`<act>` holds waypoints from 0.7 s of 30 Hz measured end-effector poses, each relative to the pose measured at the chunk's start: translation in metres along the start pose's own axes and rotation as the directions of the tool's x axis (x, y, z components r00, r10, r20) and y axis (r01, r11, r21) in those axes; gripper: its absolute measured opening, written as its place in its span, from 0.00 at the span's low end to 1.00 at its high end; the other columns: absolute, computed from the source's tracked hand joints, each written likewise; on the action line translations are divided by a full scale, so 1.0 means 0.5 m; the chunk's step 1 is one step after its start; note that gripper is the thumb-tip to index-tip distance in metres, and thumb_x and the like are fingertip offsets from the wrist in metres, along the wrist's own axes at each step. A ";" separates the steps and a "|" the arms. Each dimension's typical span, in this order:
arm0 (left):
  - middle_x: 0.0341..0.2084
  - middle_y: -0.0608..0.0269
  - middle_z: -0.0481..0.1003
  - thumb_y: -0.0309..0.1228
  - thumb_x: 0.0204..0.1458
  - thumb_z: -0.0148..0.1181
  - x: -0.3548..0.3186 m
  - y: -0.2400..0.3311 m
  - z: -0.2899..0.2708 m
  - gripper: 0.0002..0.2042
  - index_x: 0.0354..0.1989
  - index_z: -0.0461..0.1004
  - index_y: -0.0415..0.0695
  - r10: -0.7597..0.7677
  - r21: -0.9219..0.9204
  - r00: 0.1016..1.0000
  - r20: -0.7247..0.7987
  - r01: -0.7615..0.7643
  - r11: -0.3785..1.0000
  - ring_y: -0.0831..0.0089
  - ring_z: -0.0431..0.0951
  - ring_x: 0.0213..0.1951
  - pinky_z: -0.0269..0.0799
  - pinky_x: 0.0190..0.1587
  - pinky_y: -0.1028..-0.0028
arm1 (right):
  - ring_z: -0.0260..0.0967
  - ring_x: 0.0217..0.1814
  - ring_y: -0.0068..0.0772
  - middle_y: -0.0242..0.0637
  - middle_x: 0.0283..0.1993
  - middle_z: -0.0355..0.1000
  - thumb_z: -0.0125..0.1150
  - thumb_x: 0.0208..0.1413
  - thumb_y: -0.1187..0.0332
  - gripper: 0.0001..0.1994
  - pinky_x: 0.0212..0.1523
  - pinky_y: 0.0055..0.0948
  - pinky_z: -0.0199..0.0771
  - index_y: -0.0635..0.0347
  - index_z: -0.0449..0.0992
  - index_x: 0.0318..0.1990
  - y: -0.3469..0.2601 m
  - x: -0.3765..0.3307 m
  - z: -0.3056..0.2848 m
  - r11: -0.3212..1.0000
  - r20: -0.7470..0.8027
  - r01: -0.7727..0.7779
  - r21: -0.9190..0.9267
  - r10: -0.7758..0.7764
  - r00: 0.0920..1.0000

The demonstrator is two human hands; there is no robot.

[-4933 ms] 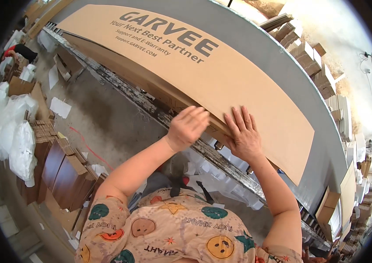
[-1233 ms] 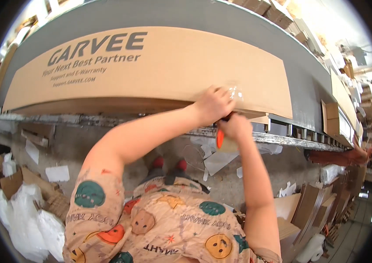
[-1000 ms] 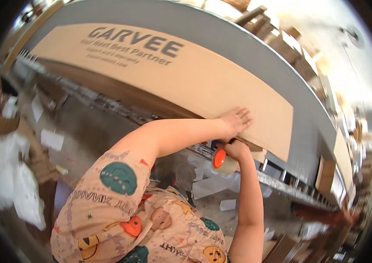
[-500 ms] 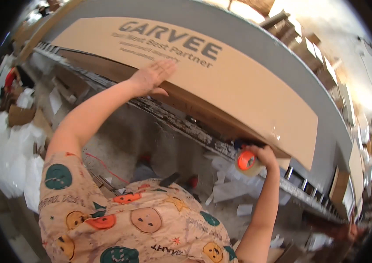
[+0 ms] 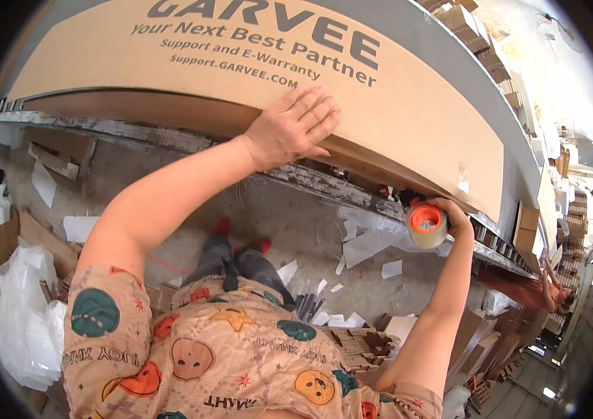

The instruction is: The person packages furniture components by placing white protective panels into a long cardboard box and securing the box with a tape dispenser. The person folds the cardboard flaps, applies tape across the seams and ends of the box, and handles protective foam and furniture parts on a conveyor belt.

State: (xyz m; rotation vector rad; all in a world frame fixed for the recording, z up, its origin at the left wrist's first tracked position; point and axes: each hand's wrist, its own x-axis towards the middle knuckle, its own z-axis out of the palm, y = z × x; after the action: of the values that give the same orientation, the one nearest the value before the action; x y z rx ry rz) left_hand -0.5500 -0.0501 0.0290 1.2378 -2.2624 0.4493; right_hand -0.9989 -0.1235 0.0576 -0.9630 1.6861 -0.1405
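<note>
A long brown cardboard box (image 5: 415, 133) with dark printing lies across the far side before me. My left hand (image 5: 295, 129) rests palm down on its top near the front edge, fingers stretched out. At the box's front right, my right hand (image 5: 455, 215) grips a packing tape dispenser with a thick see-through tape roll (image 5: 425, 237) and an orange hub. Some of its fingers are hidden behind the roll. A shiny bit of tape (image 5: 463, 179) sticks to the box top just above that hand. Along the front, the box's lower side is in shadow.
The box lies on a roller conveyor with a worn front rail (image 5: 136, 131). White foam or plastic wrapping (image 5: 24, 314) is heaped at the left. Paper scraps (image 5: 373, 246) litter the concrete floor. Another person (image 5: 554, 293) stands at the far right, near stacked cartons (image 5: 575, 230).
My left hand has slid rightward along the box top, still flat. My right hand has moved right and slightly up with the tape dispenser. The whole view has shifted, bringing the box closer.
</note>
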 end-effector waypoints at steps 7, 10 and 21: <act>0.54 0.58 0.71 0.51 0.50 0.56 -0.041 -0.014 -0.004 0.29 0.55 0.69 0.44 0.048 0.080 0.998 -0.050 -0.044 0.996 0.59 0.69 0.58 0.61 0.62 0.61 | 0.68 0.57 0.44 0.40 0.55 0.71 0.51 0.54 0.49 0.26 0.53 0.46 0.71 0.54 0.71 0.56 0.220 -0.103 0.242 0.393 -0.002 0.003 0.919 -0.004 1.000; 0.53 0.57 0.71 0.52 0.51 0.55 -0.020 -0.008 -0.013 0.29 0.55 0.69 0.43 0.082 0.112 0.996 -0.044 -0.077 0.991 0.59 0.69 0.57 0.61 0.62 0.61 | 0.68 0.42 0.48 0.43 0.50 0.71 0.52 0.50 0.51 0.24 0.38 0.43 0.73 0.53 0.72 0.51 0.403 -0.070 0.372 -0.301 0.042 -0.087 0.950 -0.152 0.987; 0.57 0.58 0.67 0.31 0.52 0.59 -0.171 -0.048 -0.077 0.21 0.55 0.69 0.42 0.009 0.270 0.999 -0.048 0.004 0.963 0.60 0.65 0.60 0.63 0.61 0.61 | 0.61 0.35 0.38 0.41 0.39 0.68 0.53 0.49 0.58 0.23 0.32 0.29 0.68 0.63 0.70 0.50 0.442 -0.084 0.521 -0.536 -0.008 -0.143 0.832 -0.269 0.963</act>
State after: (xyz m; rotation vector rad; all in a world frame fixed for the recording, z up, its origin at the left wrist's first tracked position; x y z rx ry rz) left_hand -0.4806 0.0151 0.0110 1.3386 -2.2145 0.8025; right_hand -0.8894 0.1469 -0.1250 0.5459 0.4192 -1.4325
